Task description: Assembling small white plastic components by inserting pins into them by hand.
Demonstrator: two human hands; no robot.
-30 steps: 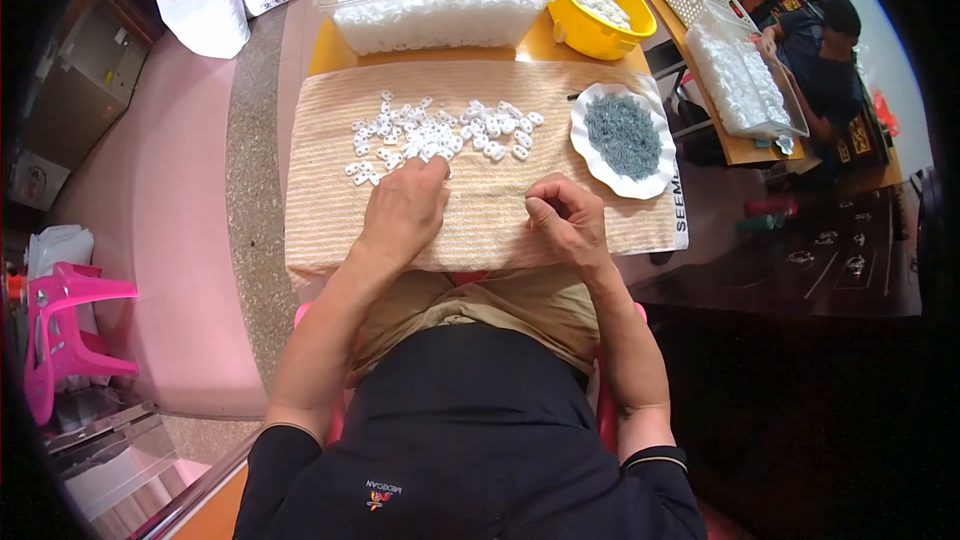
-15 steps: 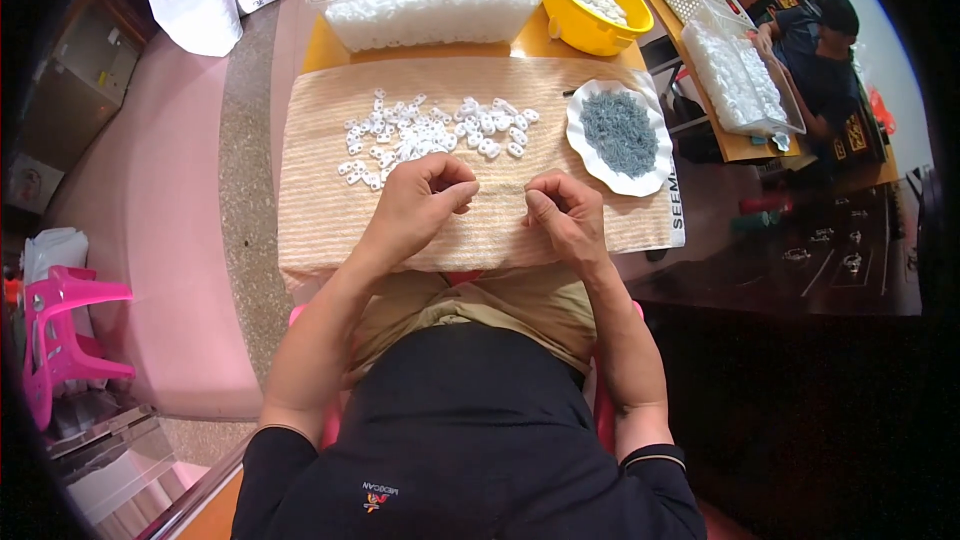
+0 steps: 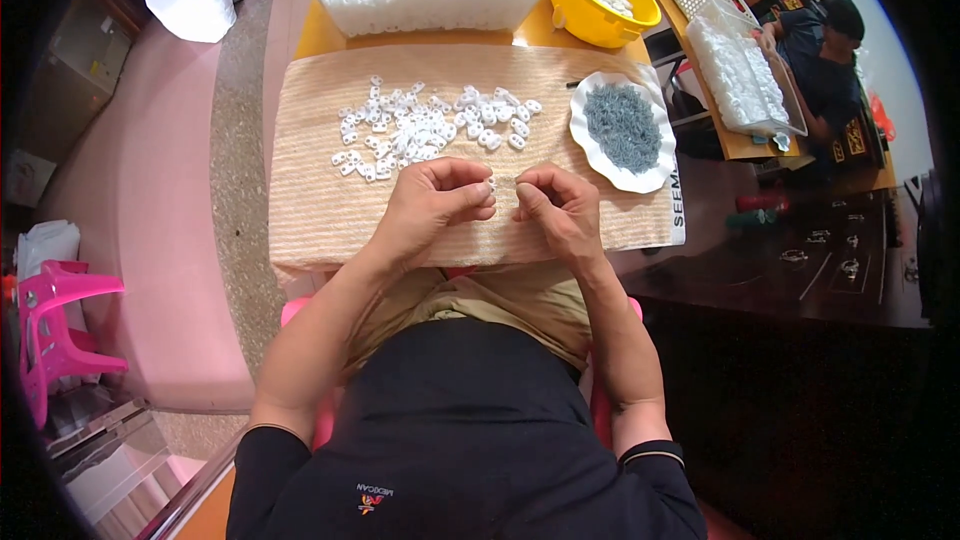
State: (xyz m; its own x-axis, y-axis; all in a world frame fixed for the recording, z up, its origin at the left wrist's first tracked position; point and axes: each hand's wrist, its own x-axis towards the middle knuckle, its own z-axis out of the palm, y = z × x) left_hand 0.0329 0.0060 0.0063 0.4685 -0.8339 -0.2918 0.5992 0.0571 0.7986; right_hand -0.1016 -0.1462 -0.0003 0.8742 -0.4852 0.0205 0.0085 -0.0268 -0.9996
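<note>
My left hand [image 3: 437,204] is closed in a pinch above the striped cloth, with a speck of white plastic piece [image 3: 491,181] showing at its fingertips. Facing it across a narrow gap, my right hand [image 3: 562,210] is pinched too; whatever it holds is too small to make out. Beyond my hands lies a loose pile of small white plastic pieces with holes [image 3: 418,130]. To the right, a white plate with a wavy rim [image 3: 583,147] holds many thin grey-blue pieces [image 3: 625,128].
At the table's back stand a clear bin [image 3: 420,12] full of white pieces and a yellow basket [image 3: 590,28]. A cloth [image 3: 330,225] covers the near table. Another person [image 3: 825,65] sits right by a second clear bin [image 3: 735,85]. A pink stool [image 3: 62,315] stands left.
My two hands have come closer together, the left moving to the right and the right slightly left. The white speck now shows at my left fingertips. The view has shifted slightly.
</note>
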